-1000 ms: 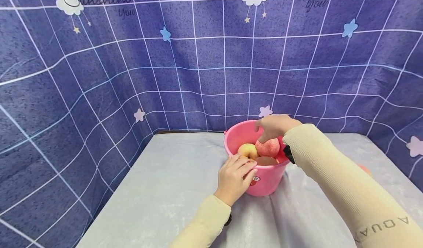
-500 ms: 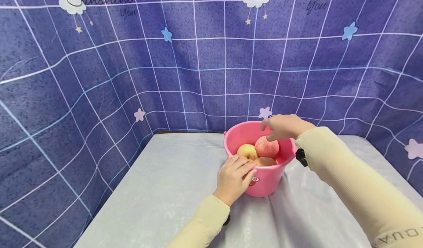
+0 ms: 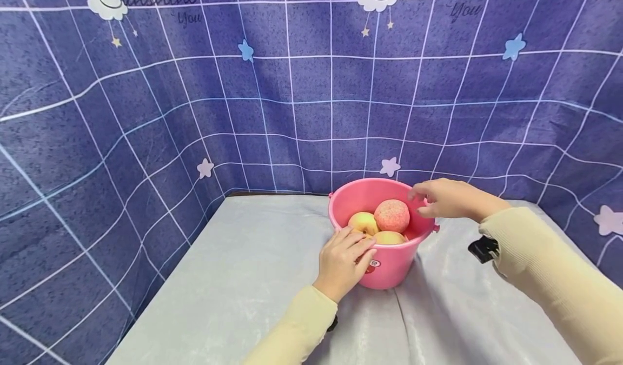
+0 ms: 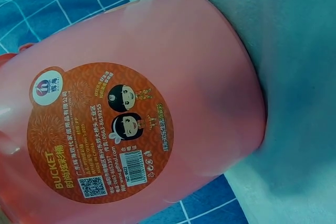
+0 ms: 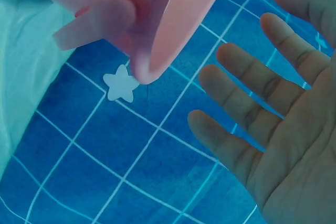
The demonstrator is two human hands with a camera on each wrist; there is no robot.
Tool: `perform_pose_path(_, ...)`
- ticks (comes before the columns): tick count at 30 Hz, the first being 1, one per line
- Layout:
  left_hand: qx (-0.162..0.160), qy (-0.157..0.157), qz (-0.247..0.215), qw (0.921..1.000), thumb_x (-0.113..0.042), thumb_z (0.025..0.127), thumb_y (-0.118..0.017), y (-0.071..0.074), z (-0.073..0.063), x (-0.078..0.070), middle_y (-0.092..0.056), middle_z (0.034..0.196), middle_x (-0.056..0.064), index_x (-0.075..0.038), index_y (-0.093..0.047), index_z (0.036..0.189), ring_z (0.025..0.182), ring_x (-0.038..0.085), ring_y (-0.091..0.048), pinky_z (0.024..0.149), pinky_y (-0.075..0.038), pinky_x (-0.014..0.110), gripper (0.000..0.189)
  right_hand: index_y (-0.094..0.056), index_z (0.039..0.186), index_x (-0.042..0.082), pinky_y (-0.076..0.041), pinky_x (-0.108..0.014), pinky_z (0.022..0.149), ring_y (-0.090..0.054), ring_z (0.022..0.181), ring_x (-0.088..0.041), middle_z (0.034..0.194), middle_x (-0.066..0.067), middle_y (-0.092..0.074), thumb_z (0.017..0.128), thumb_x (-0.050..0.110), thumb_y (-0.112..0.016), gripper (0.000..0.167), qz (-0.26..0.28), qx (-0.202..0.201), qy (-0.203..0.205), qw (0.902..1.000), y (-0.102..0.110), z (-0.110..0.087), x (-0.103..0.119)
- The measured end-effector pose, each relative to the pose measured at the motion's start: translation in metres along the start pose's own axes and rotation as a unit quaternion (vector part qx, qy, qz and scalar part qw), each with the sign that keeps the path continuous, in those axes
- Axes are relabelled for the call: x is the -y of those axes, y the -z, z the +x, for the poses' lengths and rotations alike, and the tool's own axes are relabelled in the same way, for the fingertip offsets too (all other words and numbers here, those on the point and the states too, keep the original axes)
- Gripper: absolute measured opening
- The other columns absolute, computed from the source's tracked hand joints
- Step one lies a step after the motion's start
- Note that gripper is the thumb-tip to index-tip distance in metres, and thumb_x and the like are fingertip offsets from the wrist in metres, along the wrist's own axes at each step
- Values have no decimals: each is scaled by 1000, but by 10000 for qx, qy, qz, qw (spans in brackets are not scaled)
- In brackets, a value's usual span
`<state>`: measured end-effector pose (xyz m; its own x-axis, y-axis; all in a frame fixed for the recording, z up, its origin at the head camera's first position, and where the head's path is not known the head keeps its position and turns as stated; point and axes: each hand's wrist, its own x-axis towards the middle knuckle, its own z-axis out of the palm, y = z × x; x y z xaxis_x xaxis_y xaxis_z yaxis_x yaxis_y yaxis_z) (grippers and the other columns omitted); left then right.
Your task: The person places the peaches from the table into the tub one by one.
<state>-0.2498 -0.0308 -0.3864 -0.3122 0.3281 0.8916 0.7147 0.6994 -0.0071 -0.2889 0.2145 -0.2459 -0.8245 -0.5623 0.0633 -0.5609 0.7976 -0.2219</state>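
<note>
A pink bucket [image 3: 389,267] stands on the table in the head view, and its round label [image 4: 100,132] fills much of the left wrist view. Inside it lie a pinkish-red speckled round fruit [image 3: 391,216], a yellow apple-like fruit [image 3: 363,222] and another yellowish fruit [image 3: 389,238] near the front rim. My left hand [image 3: 342,265] holds the near-left rim, fingers over the edge. My right hand [image 3: 450,198] hovers over the bucket's right rim, fingers spread and holding nothing. In the right wrist view, the palm [image 5: 302,166] faces the camera, apart from the bucket.
A pale grey cloth covers the table [image 3: 219,278]. Behind and to the left hangs a blue gridded curtain [image 3: 302,116] with stars and clouds. A lug [image 5: 100,22] sticks out from the bucket's side.
My right hand has moved right, away from above the pinkish-red fruit, leaving that fruit in the bucket. The left hand stays on the rim.
</note>
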Motion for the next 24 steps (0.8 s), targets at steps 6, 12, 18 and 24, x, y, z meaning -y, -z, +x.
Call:
perform_pose_path(6,-77,-73,32,9999,-22,72,-83,0,0,0,-71,91,-2,-17,-78,94,99,21,-65,93,-49,44,23,-68,105,9,-52,-45,75,-62,89,-25,94,-1,-66,82,13,-65,24,238,-413,91,9988,-6,-21,-12)
perform_pose_path(12,-3,-94,41,9999,-23,74,-81,-1,0,1,-71,91,-2,-18,-78,94,101,21,-65,95,-48,43,21,-67,105,7,-51,-33,63,-61,77,-17,87,2,-63,82,12,-69,24,192,-1045,112,9943,-20,-42,-28)
perform_pose_path(18,23,-101,38,9999,-22,74,-81,-2,-1,1,-71,91,-2,-18,-78,94,100,21,-64,94,-48,43,21,-67,104,3,-51,-31,61,-60,77,-18,90,-2,-66,81,8,-69,23,370,-1618,298,9857,-37,-53,-36)
perform_pose_path(24,-128,-122,59,9998,-21,71,-83,-2,-2,2,-71,90,-2,-17,-78,93,98,21,-64,92,-50,44,23,-67,99,2,-52,-33,61,-59,73,-9,88,-4,-67,76,2,-69,24,455,-2432,573,9672,-53,-55,-35)
